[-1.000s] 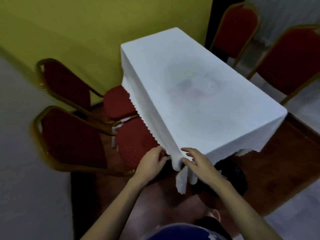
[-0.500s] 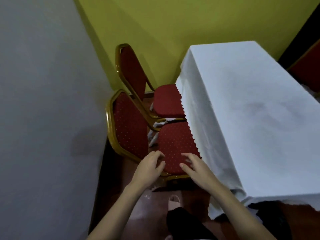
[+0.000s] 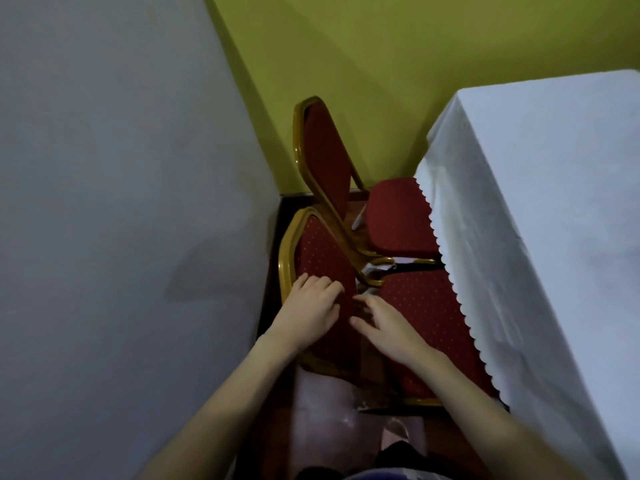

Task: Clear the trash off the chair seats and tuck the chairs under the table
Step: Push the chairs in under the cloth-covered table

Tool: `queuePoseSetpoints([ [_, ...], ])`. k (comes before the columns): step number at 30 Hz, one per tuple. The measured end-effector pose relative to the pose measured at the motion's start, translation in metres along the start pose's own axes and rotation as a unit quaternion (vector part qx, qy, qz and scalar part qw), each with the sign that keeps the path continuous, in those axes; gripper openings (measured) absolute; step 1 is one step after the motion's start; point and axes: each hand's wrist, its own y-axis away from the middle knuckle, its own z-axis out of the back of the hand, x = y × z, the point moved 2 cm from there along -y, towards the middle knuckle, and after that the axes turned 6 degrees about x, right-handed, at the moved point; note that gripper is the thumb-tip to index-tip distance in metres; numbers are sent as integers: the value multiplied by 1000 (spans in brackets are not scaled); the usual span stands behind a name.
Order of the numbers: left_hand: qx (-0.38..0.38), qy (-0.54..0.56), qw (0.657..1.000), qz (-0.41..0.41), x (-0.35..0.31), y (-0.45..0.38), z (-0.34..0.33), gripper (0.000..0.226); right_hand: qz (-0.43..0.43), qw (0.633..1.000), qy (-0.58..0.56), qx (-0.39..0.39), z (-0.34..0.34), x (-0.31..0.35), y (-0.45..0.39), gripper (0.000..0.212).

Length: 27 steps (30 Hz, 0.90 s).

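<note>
Near chair (image 3: 346,282): backrest is touched by left hand (image 3: 311,311), fingers loosely bent; right hand (image 3: 388,323) lies relaxed. Table (image 3: 554,209) lies at three o'clock.

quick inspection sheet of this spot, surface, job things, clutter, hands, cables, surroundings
surface: table under a white cloth, nothing seen on the visible part
job's things: near chair and far chair, seats partly under the cloth edge
clutter: white scraps between the two chairs
grippers: left hand on the near chair's backrest, fingers relaxed; right hand open beside it
cables: nothing seen
surroundings: grey wall, yellow wall
</note>
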Motion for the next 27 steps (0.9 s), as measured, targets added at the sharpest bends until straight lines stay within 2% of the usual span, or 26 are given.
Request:
queuePoseSetpoints([
  [4,-26,-2,999,-42,44,-15,13,23,-12,999,-43,-31,-14,15,-30,49],
  [7,-17,9,992,-122,74,-30,15,22,-47,988,-129,-67,-36,28,-50,52],
  [10,-31,-1,978,-208,100,-47,10,24,-63,982,-150,-100,-58,38,-65,53],
  [14,-13,-25,947,-319,132,-69,9,38,-92,962,-205,-152,-86,43,-64,43],
  [19,55,-42,890,-450,153,-86,17,55,-125,931,-245,-240,-112,59,-49,66],
  [23,84,-20,866,-493,165,-106,21,61,-164,945,-185,-214,-130,82,-42,89],
  [27,118,-65,853,-504,162,-120,20,48,-208,955,-56,-205,-136,88,-42,82],
])
